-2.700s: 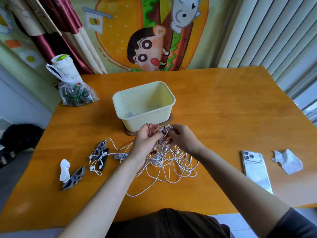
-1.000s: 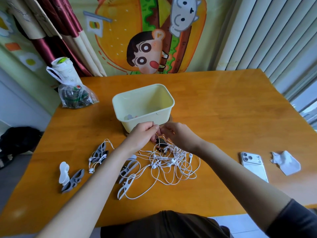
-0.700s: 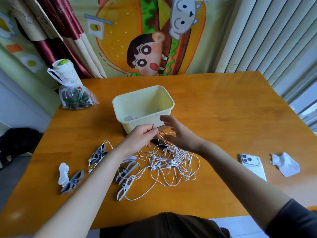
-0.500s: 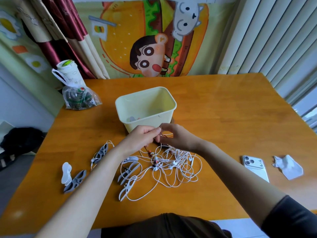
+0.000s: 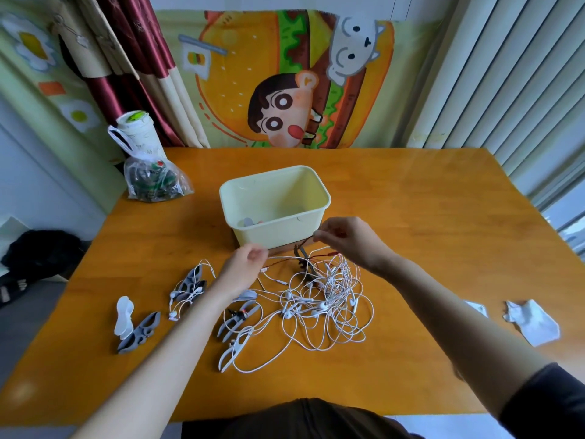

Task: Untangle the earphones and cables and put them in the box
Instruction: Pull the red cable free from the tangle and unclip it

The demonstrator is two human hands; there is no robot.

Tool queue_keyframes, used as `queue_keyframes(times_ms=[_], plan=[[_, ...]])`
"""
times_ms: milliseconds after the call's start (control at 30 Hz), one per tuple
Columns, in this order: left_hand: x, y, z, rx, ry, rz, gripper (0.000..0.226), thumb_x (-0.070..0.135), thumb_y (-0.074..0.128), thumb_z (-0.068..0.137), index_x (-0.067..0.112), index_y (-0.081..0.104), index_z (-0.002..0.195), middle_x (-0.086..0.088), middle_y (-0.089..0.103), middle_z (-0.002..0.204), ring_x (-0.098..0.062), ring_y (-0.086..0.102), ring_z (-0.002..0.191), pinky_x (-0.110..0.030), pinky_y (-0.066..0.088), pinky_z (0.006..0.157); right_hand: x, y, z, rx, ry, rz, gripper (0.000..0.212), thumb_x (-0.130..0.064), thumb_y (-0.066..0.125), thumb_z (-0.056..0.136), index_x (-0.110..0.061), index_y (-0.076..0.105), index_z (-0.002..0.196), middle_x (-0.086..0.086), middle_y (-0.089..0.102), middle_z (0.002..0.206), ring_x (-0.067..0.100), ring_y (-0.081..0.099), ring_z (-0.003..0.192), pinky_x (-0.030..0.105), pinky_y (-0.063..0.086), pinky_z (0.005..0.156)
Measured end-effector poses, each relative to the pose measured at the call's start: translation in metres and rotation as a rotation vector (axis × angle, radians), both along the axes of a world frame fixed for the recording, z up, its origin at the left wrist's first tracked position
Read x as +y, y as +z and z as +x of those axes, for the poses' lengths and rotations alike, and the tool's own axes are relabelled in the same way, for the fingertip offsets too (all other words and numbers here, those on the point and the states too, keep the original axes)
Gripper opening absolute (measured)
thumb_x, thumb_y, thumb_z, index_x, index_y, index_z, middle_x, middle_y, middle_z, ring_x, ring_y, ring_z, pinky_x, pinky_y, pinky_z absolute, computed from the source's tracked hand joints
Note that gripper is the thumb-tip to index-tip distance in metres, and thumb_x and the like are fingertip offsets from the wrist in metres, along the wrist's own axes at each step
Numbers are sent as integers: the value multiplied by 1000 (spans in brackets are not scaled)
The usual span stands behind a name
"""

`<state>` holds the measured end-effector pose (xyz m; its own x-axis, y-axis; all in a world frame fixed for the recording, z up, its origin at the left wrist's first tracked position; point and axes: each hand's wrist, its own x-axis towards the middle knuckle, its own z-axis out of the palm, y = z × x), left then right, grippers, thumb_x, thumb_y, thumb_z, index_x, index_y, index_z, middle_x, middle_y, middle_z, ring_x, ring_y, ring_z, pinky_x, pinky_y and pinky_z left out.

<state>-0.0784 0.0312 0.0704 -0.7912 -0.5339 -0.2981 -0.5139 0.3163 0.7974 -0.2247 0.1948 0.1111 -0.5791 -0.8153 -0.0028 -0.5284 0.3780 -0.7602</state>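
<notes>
Head view looks down on an orange wooden tabletop [image 5: 427, 217], with both bare forearms reaching in from 6 o'clock. At its middle lies a loose tangle of white earphones [image 5: 326, 308], loops spreading toward 5 o'clock. The pale yellow box [image 5: 278, 231] stands at 12 o'clock from the tangle, upright and open-topped on a brown wooden board [image 5: 285, 247]. A few small items lie on its floor, too dim to name.

The left hand [image 5: 245, 264] hovers at 10 o'clock from the tangle, just in front of the box's near wall. Its fingers are curled in, thumb and forefinger pinching a dark red cable [image 5: 285, 263]. That cable runs taut toward 3 o'clock, across the top of the tangle, and passes under the right hand [image 5: 348, 240]. The right hand hangs at 1 o'clock from the tangle, beside the box's near right corner. Its fingertips are pressed together on a thin strand [image 5: 313, 239] — which cable it belongs to I cannot tell.

At 9 o'clock from the tangle a grey winder [image 5: 190, 282] lies with a white lead wrapped round it. Farther out toward 8 o'clock lie a white winder [image 5: 124, 315] and a second grey winder [image 5: 139, 332], touching. Two more winders [image 5: 237, 320] sit just beside the left forearm, caught in white cable.

A clear plastic bag [image 5: 155, 182] sits at the tabletop's 10 o'clock corner, and a crumpled white tissue [image 5: 531, 323] lies well apart at 3 o'clock.
</notes>
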Motion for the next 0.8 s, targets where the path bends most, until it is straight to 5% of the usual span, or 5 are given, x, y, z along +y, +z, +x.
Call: queue_keyframes(times_ms=[167, 233, 333, 500, 800], plan=[[32, 34, -22, 334, -141, 208, 20, 22, 39, 102, 19, 57, 111, 2, 65, 97, -8, 62, 94, -18, 45, 86, -19, 9, 17, 76, 42, -39, 19, -21, 58, 91, -9, 69, 80, -11, 56, 60, 1, 48, 52, 15, 35, 51], [35, 38, -24, 307, -151, 132, 20, 23, 40, 102, 16, 59, 105, 3, 60, 77, -7, 58, 75, -17, 46, 72, -19, 13, 17, 60, 54, -49, 21, -18, 56, 92, -6, 67, 81, -7, 57, 61, 6, 49, 54, 24, 40, 53], [26, 35, -22, 273, -146, -47, 25, 19, 44, 100, 14, 67, 91, -4, 67, 88, -18, 62, 90, -29, 49, 85, -12, 13, 5, 25, 46, -11, 16, -26, 58, 92, -17, 64, 81, -6, 57, 64, 12, 50, 60, 28, 42, 58], [19, 39, -12, 353, 17, -13, 30, 17, 39, 102, 11, 57, 78, 13, 39, 53, -3, 37, 52, -14, 30, 48, -1, 0, -10, 46, 47, 120, 20, -24, 52, 96, -13, 65, 85, -16, 52, 69, -3, 48, 64, 6, 37, 55], [-2, 44, -11, 544, 438, 347, 32, 17, 35, 104, 15, 52, 76, 3, 32, 61, -9, 28, 52, -23, 25, 53, -9, -25, -11, -11, 62, 208, 28, -26, 42, 100, -8, 60, 87, -1, 61, 75, 5, 54, 62, 11, 39, 56]])
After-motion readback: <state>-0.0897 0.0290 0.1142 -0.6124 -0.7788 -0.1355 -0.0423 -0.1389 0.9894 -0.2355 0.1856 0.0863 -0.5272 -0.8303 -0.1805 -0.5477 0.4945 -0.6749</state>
